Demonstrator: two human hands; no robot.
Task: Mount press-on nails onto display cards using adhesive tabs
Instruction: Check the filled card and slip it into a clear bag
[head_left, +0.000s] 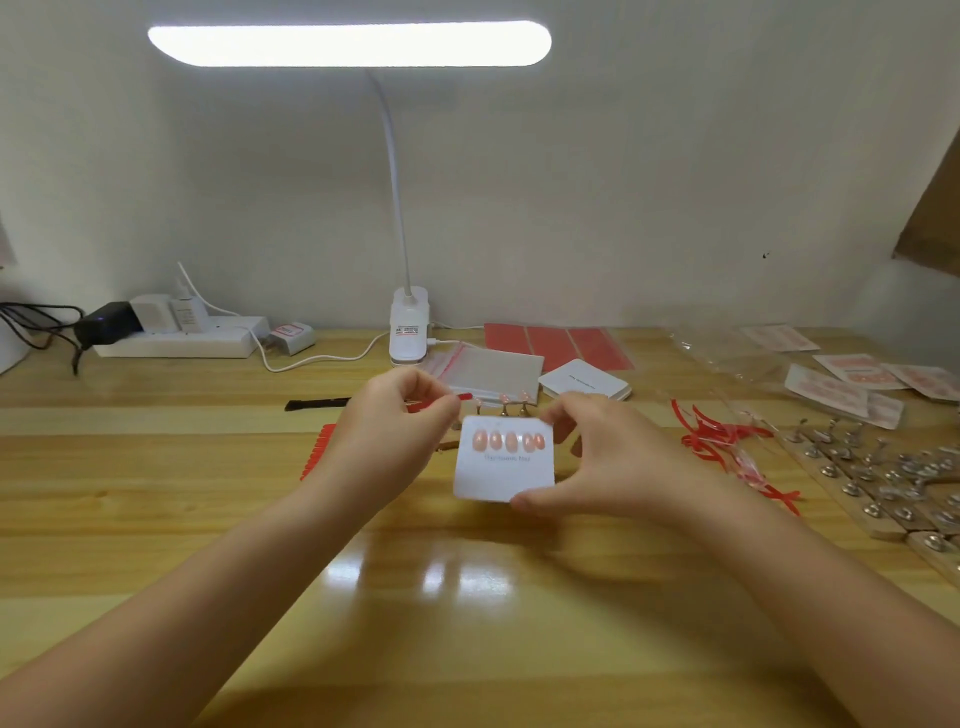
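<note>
Right hand (597, 457) gripping display card (504, 475), print illegible, left hand (395, 431) pinching red strip (462, 397)

Seen above a glossy yellow wooden bench (467, 597): a white rounded-corner display card (503, 470) bearing a row of five glossy pink press-on nails (508, 441) over a line of small print. Gripped at its lower right corner and right edge by the right hand (597, 462). At the card's upper left, the left hand (395, 431), pinching a thin red strip (462, 397). Behind: a white gooseneck clip lamp (409, 332), lit; red rectangular sheets (556, 344); a stack of white cards (584, 379). Far left, a white power strip (182, 338). At right, curled red peeled strips (727, 441) and wooden boards studded with metal nail stands (883, 478).
</note>
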